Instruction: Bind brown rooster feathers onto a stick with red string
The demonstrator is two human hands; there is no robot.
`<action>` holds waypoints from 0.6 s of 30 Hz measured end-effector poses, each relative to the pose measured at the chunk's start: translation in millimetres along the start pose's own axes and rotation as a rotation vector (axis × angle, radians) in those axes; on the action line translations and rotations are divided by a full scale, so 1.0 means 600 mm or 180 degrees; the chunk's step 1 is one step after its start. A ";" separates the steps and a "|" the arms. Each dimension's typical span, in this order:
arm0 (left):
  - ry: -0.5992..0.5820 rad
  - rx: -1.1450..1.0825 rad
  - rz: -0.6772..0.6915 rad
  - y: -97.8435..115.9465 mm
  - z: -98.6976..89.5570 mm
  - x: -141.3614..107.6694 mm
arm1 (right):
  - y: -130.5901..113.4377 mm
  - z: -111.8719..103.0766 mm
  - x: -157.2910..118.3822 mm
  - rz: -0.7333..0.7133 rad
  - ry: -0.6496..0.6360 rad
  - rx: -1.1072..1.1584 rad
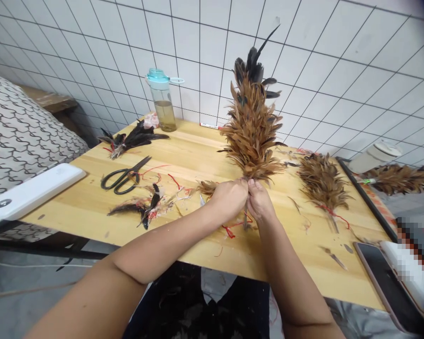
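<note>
A large bundle of brown feathers with black tips (pixel 252 127) stands upright over the wooden table (pixel 194 146), its stem pointing down toward me. Both hands meet at the base of the feathers. My left hand (pixel 231 200) is closed around the stem from the left, knuckles up. My right hand (pixel 259 200) pinches the same stem from the right, thumb against the feather base. Red string (pixel 229 231) hangs just below my hands, beside the lower stem.
Black scissors (pixel 125 176), dark feathers (pixel 134 139) and a water bottle (pixel 163 106) are on the left. Loose feathers (pixel 148 207) lie nearer. Right are a tied brown bundle (pixel 323 183), a phone (pixel 385 282) and a white cup (pixel 374 157). A tiled wall (pixel 198 56) rises behind.
</note>
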State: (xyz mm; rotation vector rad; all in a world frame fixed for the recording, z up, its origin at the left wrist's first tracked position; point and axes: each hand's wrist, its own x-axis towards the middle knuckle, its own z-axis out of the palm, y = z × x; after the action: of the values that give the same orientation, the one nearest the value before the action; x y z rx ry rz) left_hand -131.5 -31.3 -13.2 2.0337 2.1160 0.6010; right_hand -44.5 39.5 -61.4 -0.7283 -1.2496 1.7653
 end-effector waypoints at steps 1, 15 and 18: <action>0.0023 -0.0022 0.0006 -0.002 -0.003 0.001 | -0.001 0.000 0.001 -0.0041 0.0006 -0.0003; 0.0774 -0.0191 0.0650 -0.053 -0.022 0.022 | -0.039 -0.017 -0.005 -0.0204 0.0131 0.0518; 0.0912 -0.0330 0.0739 -0.088 -0.013 0.040 | -0.070 -0.048 -0.005 -0.0439 0.0501 0.0604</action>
State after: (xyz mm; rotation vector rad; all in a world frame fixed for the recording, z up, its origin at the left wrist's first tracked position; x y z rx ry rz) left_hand -185.1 -8.9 -22.4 2.2667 1.9486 1.0720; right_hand -7.0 56.5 -31.7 -0.6423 -0.9887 1.6535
